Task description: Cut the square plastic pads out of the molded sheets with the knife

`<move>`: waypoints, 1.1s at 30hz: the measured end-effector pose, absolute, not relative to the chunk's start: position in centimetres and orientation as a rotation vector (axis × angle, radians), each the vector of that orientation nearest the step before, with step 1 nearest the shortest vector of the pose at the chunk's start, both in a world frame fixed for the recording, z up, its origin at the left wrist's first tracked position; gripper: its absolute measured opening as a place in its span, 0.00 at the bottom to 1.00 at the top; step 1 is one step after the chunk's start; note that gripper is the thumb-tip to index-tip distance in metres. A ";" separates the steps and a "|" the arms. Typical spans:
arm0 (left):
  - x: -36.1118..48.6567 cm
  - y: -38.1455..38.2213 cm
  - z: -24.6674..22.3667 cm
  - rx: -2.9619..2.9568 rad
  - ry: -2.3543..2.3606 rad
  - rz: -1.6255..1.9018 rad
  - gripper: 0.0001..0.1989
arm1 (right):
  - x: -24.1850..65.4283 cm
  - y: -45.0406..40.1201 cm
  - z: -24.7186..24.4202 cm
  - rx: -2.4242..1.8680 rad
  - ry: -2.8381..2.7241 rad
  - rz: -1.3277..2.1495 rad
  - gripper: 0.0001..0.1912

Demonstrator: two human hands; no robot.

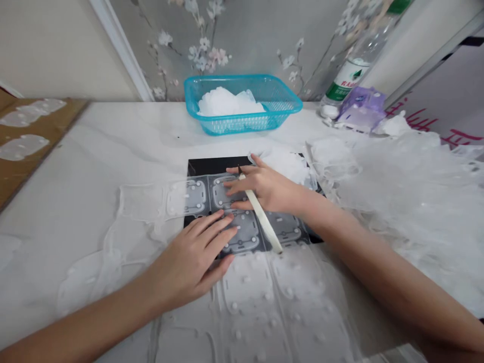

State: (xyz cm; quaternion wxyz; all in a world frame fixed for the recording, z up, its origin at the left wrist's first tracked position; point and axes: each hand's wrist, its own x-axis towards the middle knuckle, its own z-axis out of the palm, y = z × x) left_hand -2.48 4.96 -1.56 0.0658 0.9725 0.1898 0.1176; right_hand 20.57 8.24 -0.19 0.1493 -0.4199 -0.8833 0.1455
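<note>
A translucent plastic sheet (245,282) with moulded rounded-rectangle panels and small raised knobs lies on the table, partly over a black mat (206,165). My left hand (196,257) rests on the sheet, fingers stretched out at the lower left of the mat. Just up and to the right, my right hand (264,186) touches an upper panel with spread fingertips. Tucked among its fingers is a slim cream-coloured stick tool (262,219) with a dark pointed tip; its kind is unclear. A white translucent heap (287,164) sits behind my right wrist.
At the back stands a turquoise basket (242,123) holding white pieces. A plastic bottle (351,75) and a purple packet (363,108) are at the back right. A large pile of clear plastic sheets (416,201) covers the right side. Brown cardboard (49,131) with clear pieces lies left.
</note>
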 end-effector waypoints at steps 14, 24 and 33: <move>-2.3 4.9 -1.4 2.892 0.580 0.307 0.18 | 18.5 6.9 -1.6 -1.403 -2.546 -0.185 0.13; -2.1 4.9 -1.0 2.760 0.659 0.293 0.13 | 18.4 7.1 -2.7 -1.455 -2.235 0.072 0.09; -2.2 6.3 -0.1 1.921 1.242 0.534 0.12 | 18.6 6.7 -3.1 -1.165 -1.976 0.064 0.04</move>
